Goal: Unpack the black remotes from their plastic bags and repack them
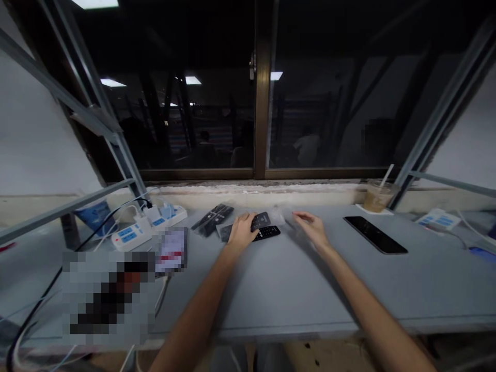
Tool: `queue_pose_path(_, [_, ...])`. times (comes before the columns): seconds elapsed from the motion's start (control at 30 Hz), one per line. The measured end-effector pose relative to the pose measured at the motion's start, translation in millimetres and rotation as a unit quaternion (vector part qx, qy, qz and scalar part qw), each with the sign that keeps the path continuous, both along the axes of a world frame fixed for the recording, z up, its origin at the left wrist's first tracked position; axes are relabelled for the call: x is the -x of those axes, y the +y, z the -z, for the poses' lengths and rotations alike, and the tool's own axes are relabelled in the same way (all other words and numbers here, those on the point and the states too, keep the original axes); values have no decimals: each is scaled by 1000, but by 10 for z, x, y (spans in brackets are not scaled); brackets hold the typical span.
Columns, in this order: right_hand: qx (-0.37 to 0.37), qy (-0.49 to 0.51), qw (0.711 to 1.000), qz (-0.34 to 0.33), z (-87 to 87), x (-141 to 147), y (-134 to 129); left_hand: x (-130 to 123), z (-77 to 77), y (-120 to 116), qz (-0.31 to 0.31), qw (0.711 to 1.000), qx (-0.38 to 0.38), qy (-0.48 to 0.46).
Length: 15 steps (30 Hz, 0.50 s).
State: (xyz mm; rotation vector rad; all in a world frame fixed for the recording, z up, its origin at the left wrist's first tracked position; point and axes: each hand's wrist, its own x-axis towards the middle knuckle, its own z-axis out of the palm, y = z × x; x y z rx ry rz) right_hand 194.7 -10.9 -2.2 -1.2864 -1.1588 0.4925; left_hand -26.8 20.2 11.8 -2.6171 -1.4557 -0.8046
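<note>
My left hand (242,231) is closed on a dark remote control (261,221), its fingers over the left end. A second black remote control (269,232) lies on the table just below it, partly hidden by the hand. Some blurred clear plastic film (278,215) is to the right of the remotes. My right hand (313,228) is above the table with its fingertips pinched together at the film's right edge. Left of my left hand lie several dark remote controls in clear wrapping (213,218).
A power strip (149,227) with plugs and cables is at the left, near a blue cup (95,216). A phone (375,235) lies on the right. Behind it stands a drink cup (376,197) with a straw. Metal frame posts and a window border the grey table (271,294).
</note>
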Motion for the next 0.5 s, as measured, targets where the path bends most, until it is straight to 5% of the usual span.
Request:
queue_pose_path(0.33, [-8,-28,995,-92,90,47,22,-1,30,19,42,998,-18,51])
queue_pose_path(0.5, [-40,-61,994,-79,96,22,27,10,40,29,45,998,-22,47])
